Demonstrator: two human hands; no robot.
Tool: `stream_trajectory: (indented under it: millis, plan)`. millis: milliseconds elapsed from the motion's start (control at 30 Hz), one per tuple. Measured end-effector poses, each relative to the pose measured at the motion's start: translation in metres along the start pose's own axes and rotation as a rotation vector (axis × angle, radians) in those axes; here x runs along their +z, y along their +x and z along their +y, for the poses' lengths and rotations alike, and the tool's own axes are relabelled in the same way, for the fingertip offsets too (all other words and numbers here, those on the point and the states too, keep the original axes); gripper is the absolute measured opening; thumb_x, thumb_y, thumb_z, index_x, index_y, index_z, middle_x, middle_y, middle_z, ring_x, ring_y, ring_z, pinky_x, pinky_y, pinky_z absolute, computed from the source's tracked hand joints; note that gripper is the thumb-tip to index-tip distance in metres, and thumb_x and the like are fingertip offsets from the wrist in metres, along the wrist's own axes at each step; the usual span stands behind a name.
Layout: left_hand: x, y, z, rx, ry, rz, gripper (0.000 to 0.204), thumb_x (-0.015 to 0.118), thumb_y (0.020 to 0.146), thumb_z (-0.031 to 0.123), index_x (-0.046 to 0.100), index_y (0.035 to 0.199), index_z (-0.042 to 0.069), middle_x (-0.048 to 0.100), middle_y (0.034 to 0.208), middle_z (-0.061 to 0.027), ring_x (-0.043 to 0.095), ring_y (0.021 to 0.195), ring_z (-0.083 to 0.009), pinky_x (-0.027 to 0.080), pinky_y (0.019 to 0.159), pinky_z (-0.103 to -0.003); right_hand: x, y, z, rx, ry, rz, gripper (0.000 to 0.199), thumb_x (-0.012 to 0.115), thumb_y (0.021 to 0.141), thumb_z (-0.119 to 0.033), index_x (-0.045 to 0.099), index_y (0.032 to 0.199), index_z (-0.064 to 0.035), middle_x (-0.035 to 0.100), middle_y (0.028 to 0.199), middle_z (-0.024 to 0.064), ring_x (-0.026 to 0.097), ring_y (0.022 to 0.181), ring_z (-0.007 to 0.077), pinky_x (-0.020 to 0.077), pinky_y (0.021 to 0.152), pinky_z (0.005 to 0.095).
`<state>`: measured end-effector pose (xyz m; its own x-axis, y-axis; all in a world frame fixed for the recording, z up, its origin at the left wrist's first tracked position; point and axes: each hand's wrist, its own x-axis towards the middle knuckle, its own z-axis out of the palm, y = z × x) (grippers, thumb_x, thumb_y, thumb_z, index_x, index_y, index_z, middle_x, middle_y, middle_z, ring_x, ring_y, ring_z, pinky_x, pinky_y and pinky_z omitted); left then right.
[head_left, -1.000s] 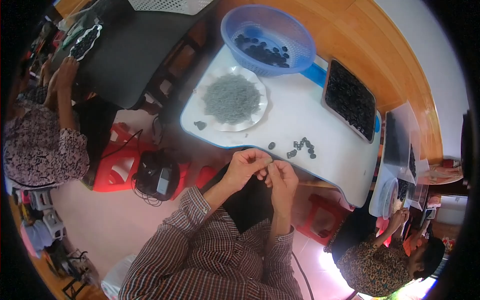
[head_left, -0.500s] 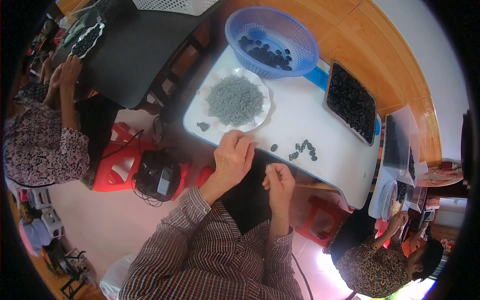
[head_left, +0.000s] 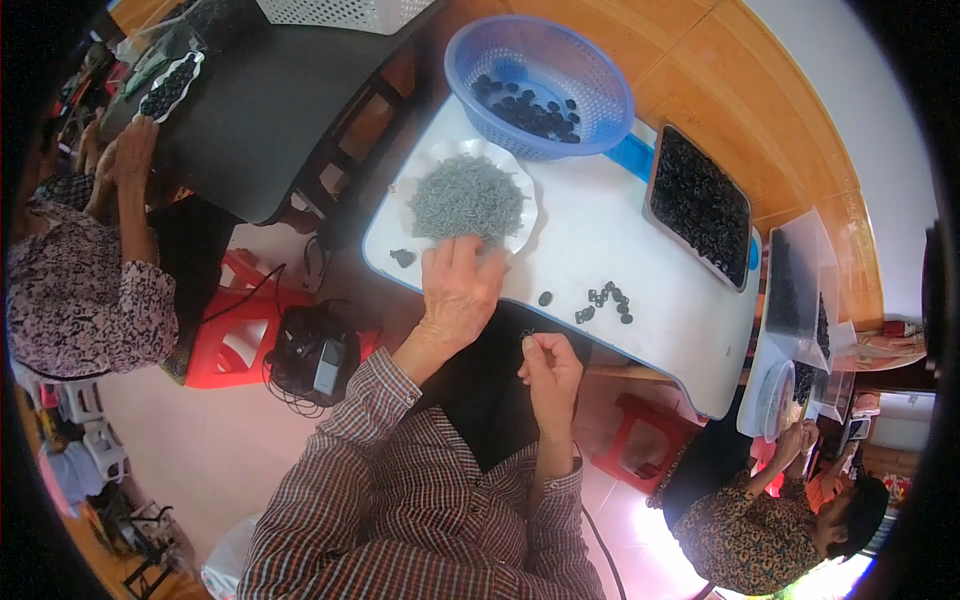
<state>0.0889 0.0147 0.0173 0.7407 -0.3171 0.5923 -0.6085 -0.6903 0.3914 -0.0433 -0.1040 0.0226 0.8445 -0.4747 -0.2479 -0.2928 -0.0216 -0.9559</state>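
A scalloped white plate (head_left: 526,226) on the white table (head_left: 560,220) holds a heap of small grey-green rod-like pieces (head_left: 466,198). My left hand (head_left: 462,290) reaches over the plate's near rim, its fingers slightly apart and their tips at the heap's edge. Off the table's near edge, my right hand (head_left: 554,378) is closed in a pinch. A tiny dark piece seems to show at its fingertips, too small to name. One dark oval piece (head_left: 545,298) lies near the table edge, with a cluster of small dark pieces (head_left: 606,301) to its right.
A blue perforated basket (head_left: 618,110) with dark round pieces stands behind the plate. To its right lies a tray (head_left: 700,205) full of black pieces. A dark scrap (head_left: 402,257) is left of the plate. Other people work at a black table (head_left: 270,110) and at far right.
My left hand has moved forward from the plate's near side onto the edge of the heap. My right hand has shifted slightly left and toward me, still pinched.
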Motion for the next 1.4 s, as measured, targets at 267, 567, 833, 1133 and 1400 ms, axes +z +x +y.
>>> stream_trajectory:
  millis: [267,567,833,1133,1400]
  plan:
    - [0.001,-0.005,-0.002,-0.012,-0.041,0.034,0.022,0.072,0.072,0.012,0.065,0.093,0.008,0.054,0.093,-0.0072,0.052,0.081,-0.0243,0.036,0.07,-0.038,-0.001,0.001,0.001,0.005,0.011,0.011,0.014,0.063,0.09,-0.016,0.062,0.09,-0.0024,0.057,0.067,-0.0013,0.05,0.056,0.0041,0.0387,0.05,0.018]
    - [0.001,-0.008,-0.006,-0.006,-0.077,0.068,0.018,0.071,0.071,0.009,0.063,0.086,0.009,0.056,0.089,-0.005,0.053,0.08,-0.0247,0.037,0.069,-0.039,-0.002,0.001,0.003,0.003,0.019,0.012,0.014,0.063,0.09,-0.016,0.062,0.09,-0.0019,0.057,0.067,-0.0009,0.051,0.056,0.0043,0.0394,0.05,0.0181]
    - [-0.004,-0.009,-0.006,-0.048,-0.144,0.131,0.016,0.069,0.071,0.002,0.062,0.084,0.008,0.058,0.088,-0.0063,0.054,0.079,-0.0273,0.04,0.068,-0.04,-0.002,-0.001,0.0,0.012,-0.004,0.018,0.013,0.063,0.09,-0.015,0.062,0.089,-0.002,0.057,0.067,-0.0008,0.051,0.056,0.0045,0.0397,0.049,0.0183]
    - [-0.018,-0.044,0.023,-0.675,-1.242,-0.206,0.011,0.065,0.086,-0.002,0.064,0.096,-0.004,0.066,0.087,-0.0068,0.061,0.071,-0.01,0.05,0.066,-0.021,-0.009,-0.006,-0.011,0.101,0.297,-0.045,0.012,0.06,0.092,-0.013,0.06,0.091,-0.0009,0.056,0.066,0.0001,0.049,0.055,0.005,0.0374,0.05,0.0187]
    - [-0.009,-0.061,0.036,-0.818,-1.611,-0.441,0.014,0.06,0.091,0.003,0.065,0.102,-0.003,0.064,0.089,-0.0051,0.058,0.074,-0.0084,0.049,0.068,-0.019,-0.018,-0.018,-0.012,0.089,0.359,-0.007,0.011,0.059,0.092,-0.012,0.06,0.091,-0.0009,0.056,0.067,-0.0002,0.049,0.055,0.0047,0.0371,0.051,0.0187]
